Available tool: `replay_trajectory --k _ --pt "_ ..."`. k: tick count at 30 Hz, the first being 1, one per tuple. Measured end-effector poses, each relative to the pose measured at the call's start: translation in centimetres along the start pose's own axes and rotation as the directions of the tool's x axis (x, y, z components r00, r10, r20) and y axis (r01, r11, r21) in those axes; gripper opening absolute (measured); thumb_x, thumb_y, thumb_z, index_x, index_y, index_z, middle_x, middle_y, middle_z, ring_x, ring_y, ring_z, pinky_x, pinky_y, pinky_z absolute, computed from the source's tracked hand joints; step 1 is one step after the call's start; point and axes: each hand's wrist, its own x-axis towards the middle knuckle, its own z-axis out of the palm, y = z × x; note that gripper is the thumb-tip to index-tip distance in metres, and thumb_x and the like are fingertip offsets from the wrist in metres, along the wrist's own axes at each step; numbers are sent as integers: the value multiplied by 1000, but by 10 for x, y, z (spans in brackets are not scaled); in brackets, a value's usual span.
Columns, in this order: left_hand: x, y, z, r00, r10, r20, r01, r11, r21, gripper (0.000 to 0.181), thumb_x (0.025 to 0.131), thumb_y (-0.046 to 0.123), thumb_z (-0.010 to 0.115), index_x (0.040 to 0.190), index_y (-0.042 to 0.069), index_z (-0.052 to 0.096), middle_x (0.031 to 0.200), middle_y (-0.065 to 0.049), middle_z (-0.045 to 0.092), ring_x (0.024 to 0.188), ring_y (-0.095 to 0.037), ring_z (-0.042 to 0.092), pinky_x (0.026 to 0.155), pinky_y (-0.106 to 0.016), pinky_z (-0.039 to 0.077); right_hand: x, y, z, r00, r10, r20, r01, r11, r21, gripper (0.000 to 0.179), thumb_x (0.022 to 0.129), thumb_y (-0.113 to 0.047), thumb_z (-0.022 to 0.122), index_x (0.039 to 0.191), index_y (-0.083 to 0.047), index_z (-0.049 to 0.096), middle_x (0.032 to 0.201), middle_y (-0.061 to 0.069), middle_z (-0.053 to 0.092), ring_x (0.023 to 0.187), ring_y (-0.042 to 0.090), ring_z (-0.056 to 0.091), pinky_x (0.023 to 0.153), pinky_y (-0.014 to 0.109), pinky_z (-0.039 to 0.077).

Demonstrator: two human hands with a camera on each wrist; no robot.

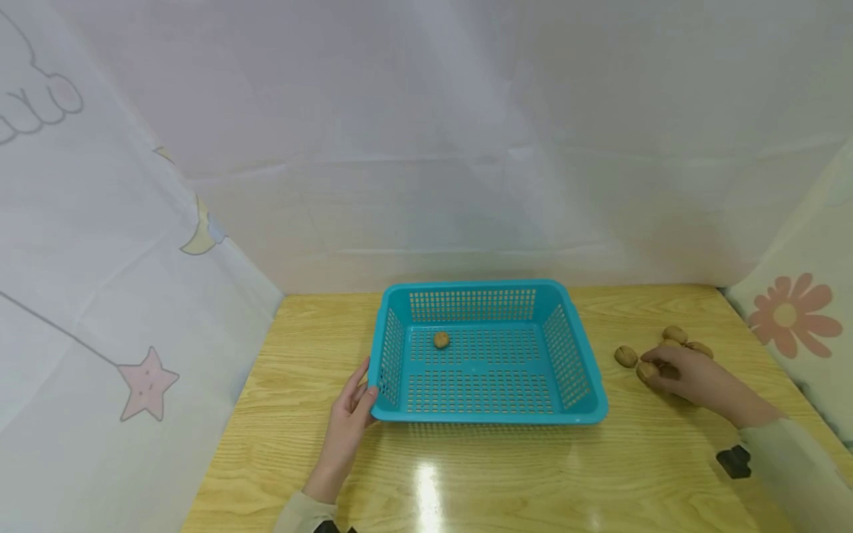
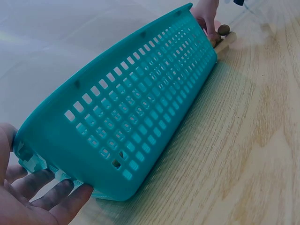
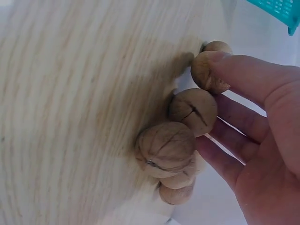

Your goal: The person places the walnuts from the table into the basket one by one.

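A turquoise plastic basket (image 1: 489, 417) with slotted walls sits on the wooden table, and one walnut (image 1: 441, 340) lies inside it toward the left. My left hand (image 1: 349, 414) grips the basket's near left corner, its thumb at the rim and its fingers (image 2: 70, 206) curled against the outer wall. To the right of the basket, my right hand (image 1: 700, 381) is over a small group of walnuts. In the right wrist view its thumb and fingers pinch one walnut (image 3: 204, 72). Another walnut (image 3: 193, 111) lies close against the fingers, with several more beside it.
The wooden tabletop (image 1: 506, 481) extends in front of the basket and to both sides. A pale cloth (image 1: 426, 185) hangs behind the table, and printed cloth (image 1: 80, 311) covers the left side. One walnut (image 1: 626, 356) lies between the basket and the other walnuts.
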Motion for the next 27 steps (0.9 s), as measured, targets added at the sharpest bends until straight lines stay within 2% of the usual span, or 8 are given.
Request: replay_trajectory --k 5,10,13,18,21,27 --pt "0 2 0 1000 -16 1 16 1000 -12 59 112 22 52 165 13 29 157 -25 47 133 -42 57 91 -33 60 2 -4 -4 998 -44 -37 43 998 -42 33 81 -1 86 111 -2 73 98 -1 72 80 14 68 66 31 57" --pt "0 4 1 1000 -18 -3 17 1000 -20 59 112 21 52 165 11 28 157 -24 46 133 -42 57 91 -32 60 8 -18 -15 999 -40 -31 39 999 -32 36 84 -3 84 118 -4 70 99 -3 68 75 -1 55 61 27 51" --pt "-1 4 1 1000 -20 -7 20 1000 -15 59 112 20 51 165 11 28 157 -23 46 133 -41 57 90 -32 60 12 -29 -21 999 -25 -23 24 999 -28 36 87 -6 83 121 -4 70 103 -1 68 82 6 58 65 31 53" --pt "1 4 0 1000 -25 -3 25 1000 -11 59 112 21 52 165 13 29 158 -22 46 134 -41 57 92 -33 60 20 -46 -31 999 -34 -24 33 999 -38 37 88 -10 83 123 -3 71 112 5 74 97 30 68 76 43 59" --pt "1 3 0 1000 -26 2 26 1000 -15 59 112 23 52 166 14 29 158 -22 45 134 -42 56 92 -34 60 25 -55 -38 1000 -31 -3 31 999 -13 37 91 -13 81 125 -2 71 115 6 74 102 34 69 81 49 59" --pt "0 2 0 1000 -18 2 18 1000 -9 59 112 23 52 166 13 29 158 -23 46 134 -42 56 92 -34 60 34 -78 -52 999 21 46 -22 999 26 39 98 -22 75 132 -4 68 124 9 72 111 35 67 87 55 58"
